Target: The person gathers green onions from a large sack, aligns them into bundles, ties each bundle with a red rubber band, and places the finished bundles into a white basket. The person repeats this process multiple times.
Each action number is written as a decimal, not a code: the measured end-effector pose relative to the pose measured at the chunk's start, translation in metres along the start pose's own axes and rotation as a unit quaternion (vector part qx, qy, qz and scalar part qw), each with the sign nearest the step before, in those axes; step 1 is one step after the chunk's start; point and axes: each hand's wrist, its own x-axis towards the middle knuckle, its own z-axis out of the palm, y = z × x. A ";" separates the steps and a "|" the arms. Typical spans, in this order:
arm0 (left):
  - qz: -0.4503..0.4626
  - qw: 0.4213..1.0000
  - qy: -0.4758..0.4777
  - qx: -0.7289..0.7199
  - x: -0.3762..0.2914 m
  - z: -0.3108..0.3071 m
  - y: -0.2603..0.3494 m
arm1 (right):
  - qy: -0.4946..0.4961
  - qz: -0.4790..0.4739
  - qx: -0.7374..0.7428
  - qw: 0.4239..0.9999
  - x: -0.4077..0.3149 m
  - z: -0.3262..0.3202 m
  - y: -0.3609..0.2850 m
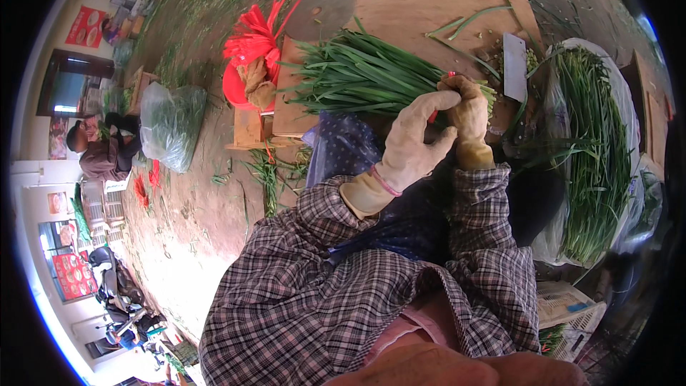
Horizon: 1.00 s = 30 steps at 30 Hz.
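A bunch of green garlic chives (370, 72) lies across a wooden board (418, 8), leaf tips to the left and pale cut stems to the right. Around its stem end runs a red plastic tie (433, 116), mostly covered by my gloves. My right hand (469, 112), in a soiled cream glove, is closed at the tie over the stems. Beside it, my left hand (415, 131), also gloved, curves its fingers towards the right one, thumb apart. What its fingertips grip is hidden. Beyond the stems a flat rectangular metal plate (515, 67) stands at the board's right side.
Red plastic strips (257, 35) rise from a red container (233, 86) left of the board. At the right, a plastic-lined heap of chives (595, 161) stands near a white crate (571, 305). Another person (102, 147) sits far left by a clear plastic bag (172, 123).
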 end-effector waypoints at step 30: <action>-0.312 0.861 0.114 -0.386 0.019 -0.149 -0.055 | 0.042 -0.046 -0.146 0.987 -0.005 0.012 0.004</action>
